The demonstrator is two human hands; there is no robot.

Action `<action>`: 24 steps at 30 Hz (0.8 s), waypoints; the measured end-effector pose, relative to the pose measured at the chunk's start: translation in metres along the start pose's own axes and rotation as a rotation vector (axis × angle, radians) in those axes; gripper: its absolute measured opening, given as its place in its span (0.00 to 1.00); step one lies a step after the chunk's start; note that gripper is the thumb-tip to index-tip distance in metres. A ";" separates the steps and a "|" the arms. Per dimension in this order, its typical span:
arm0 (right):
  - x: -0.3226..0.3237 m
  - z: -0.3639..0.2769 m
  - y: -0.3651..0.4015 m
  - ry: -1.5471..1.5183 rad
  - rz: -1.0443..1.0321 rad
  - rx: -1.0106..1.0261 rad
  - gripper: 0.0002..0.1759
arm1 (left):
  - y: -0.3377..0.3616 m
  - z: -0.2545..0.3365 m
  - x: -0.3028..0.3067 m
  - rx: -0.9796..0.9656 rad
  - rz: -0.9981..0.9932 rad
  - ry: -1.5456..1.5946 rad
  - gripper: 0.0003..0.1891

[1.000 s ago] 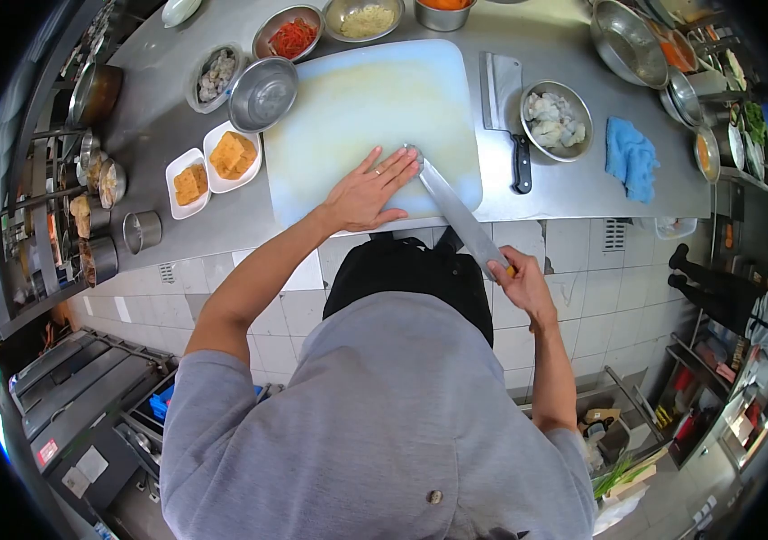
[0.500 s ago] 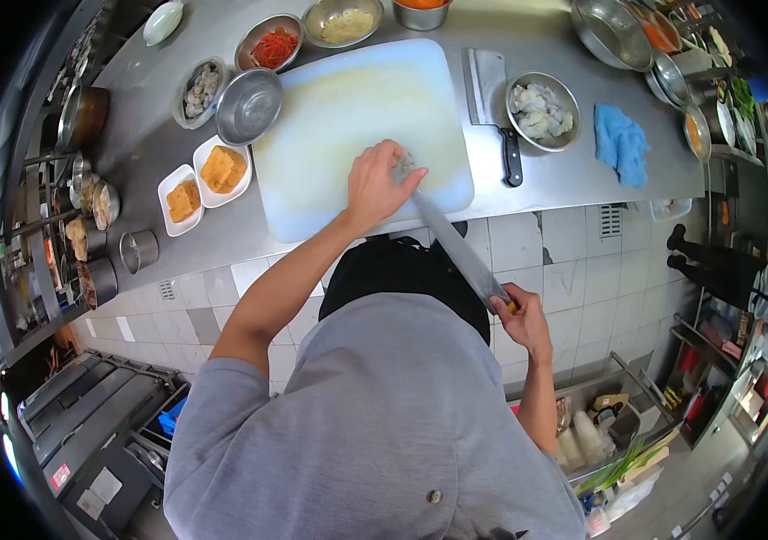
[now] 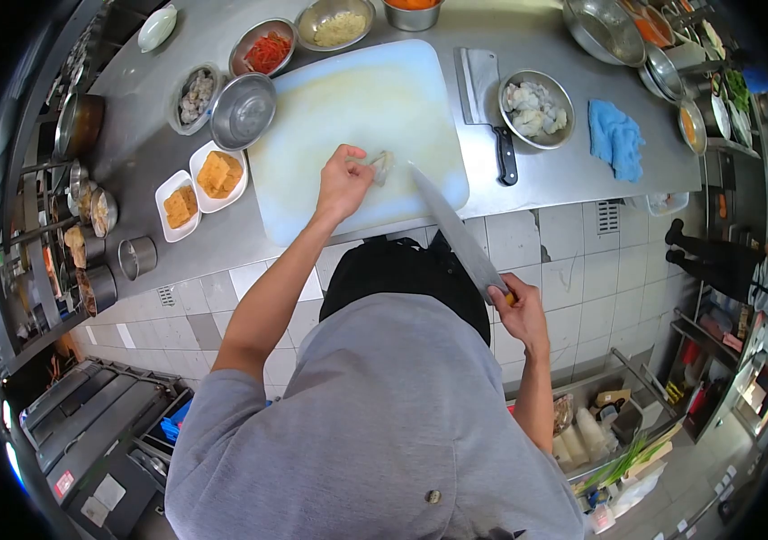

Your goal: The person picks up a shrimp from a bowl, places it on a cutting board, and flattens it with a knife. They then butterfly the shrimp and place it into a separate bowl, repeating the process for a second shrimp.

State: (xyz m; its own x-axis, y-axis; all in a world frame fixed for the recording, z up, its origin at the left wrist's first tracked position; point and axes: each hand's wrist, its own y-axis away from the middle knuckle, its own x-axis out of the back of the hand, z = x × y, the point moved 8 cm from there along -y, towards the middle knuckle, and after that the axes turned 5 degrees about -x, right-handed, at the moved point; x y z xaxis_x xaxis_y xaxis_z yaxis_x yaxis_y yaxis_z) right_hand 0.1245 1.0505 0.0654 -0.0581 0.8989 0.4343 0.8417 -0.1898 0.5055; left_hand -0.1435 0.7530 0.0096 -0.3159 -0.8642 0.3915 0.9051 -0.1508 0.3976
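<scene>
My left hand is over the lower middle of the white cutting board, thumb and fingers closed on a small translucent raw shrimp. A long-bladed knife is in my right hand, whose fingers wrap its yellow handle in front of the counter. The blade slants up and left, with its tip over the board just right of the shrimp. Pale shrimp pieces fill a metal bowl on the right. Greyer pieces lie in a bowl on the left.
A cleaver lies right of the board, and a blue cloth farther right. Left stand an upturned-looking metal bowl and trays of orange blocks. Red strips and pale shreds sit in bowls behind. Another person stands far right.
My left hand has moved left with the shrimp, away from the knife tip. The knife has stayed nearly in place in my right hand.
</scene>
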 end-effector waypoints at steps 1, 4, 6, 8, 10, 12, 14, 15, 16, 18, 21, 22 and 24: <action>-0.001 -0.010 -0.002 0.008 -0.006 0.014 0.10 | 0.000 0.003 0.002 -0.085 0.030 -0.042 0.14; -0.007 -0.021 -0.010 0.021 -0.028 0.041 0.10 | 0.005 0.011 0.003 -0.324 0.116 -0.150 0.11; -0.008 -0.023 -0.012 0.024 -0.036 0.051 0.10 | 0.011 0.021 0.002 -0.465 0.167 -0.196 0.09; -0.008 -0.022 -0.014 0.029 -0.040 0.062 0.09 | 0.013 0.019 0.002 -0.427 0.171 -0.240 0.10; -0.006 -0.019 -0.015 0.042 -0.030 0.077 0.09 | 0.015 0.019 0.003 -0.387 0.177 -0.280 0.11; -0.003 -0.019 -0.014 0.063 -0.023 0.078 0.09 | 0.016 0.020 0.005 -0.349 0.183 -0.316 0.12; 0.001 -0.022 -0.013 0.091 -0.020 0.068 0.09 | 0.017 0.022 0.005 -0.332 0.201 -0.328 0.12; 0.001 -0.022 -0.013 0.095 -0.027 0.061 0.09 | 0.017 0.022 0.006 -0.324 0.209 -0.334 0.12; 0.002 -0.022 -0.014 0.099 -0.034 0.053 0.09 | 0.016 0.022 0.005 -0.324 0.201 -0.325 0.12; 0.002 -0.022 -0.015 0.091 -0.031 0.060 0.09 | 0.013 0.022 0.004 -0.326 0.185 -0.307 0.12; 0.000 -0.023 -0.019 0.075 -0.013 0.081 0.09 | 0.010 0.026 -0.001 -0.358 0.154 -0.288 0.09; -0.001 -0.023 -0.020 0.085 -0.017 0.074 0.10 | 0.009 0.028 -0.003 -0.369 0.152 -0.324 0.08; -0.001 -0.023 -0.021 0.106 -0.028 0.058 0.10 | 0.009 0.033 -0.006 -0.388 0.147 -0.395 0.06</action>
State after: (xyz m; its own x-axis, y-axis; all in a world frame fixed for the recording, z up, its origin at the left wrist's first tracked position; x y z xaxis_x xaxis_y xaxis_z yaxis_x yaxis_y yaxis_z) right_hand 0.0945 1.0444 0.0708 -0.1357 0.8563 0.4984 0.8685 -0.1393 0.4758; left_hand -0.1430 0.7722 0.0380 -0.1940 -0.6558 0.7296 0.9621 -0.2726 0.0107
